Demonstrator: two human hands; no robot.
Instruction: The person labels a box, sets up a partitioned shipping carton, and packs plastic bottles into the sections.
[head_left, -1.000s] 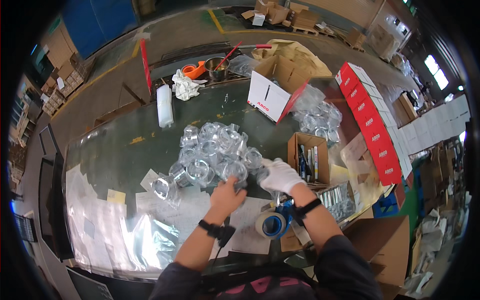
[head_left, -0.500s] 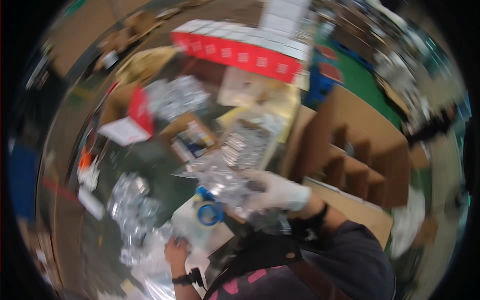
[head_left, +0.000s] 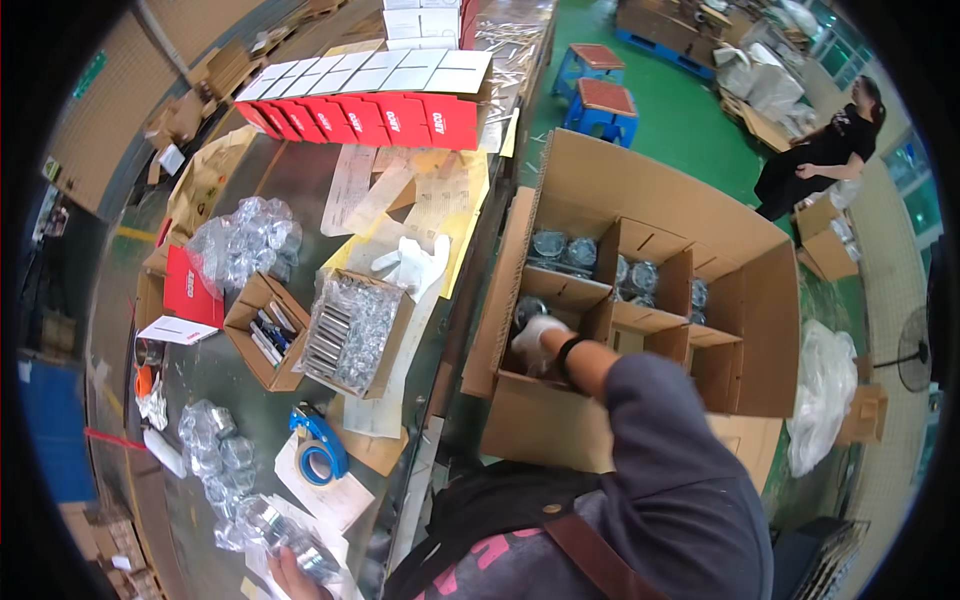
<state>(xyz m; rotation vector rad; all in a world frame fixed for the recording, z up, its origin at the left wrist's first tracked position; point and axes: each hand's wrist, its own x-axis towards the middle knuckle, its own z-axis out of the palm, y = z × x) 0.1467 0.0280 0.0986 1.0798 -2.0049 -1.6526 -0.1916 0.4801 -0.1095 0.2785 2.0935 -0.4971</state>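
My right hand (head_left: 538, 342), in a white glove, reaches down into a near-left compartment of the large cardboard carton (head_left: 665, 178). It is closed around a round, dark, plastic-wrapped metal part (head_left: 528, 311); its fingertips are partly hidden. Similar wrapped round parts (head_left: 565, 250) lie in several other compartments. At the lower left, my bare left hand (head_left: 290, 577) grips a shiny metal cylinder in clear wrap (head_left: 312, 556) on the table. Beside it runs a cluster of clear-wrapped cylinders (head_left: 218, 455).
A blue tape dispenser (head_left: 320, 450) rests on papers. Behind it stand a box of metal tubes (head_left: 385, 365) and a small box of pens (head_left: 262, 335). Red-and-white boxes (head_left: 370, 115) line the far table. Blue stools (head_left: 600, 112) and another person (head_left: 825, 150) are beyond the carton.
My right hand has carried the wrapped bundle rightward from over the table down into the carton. My view has swung right. My left hand stays by the wrapped cylinders at the lower left.
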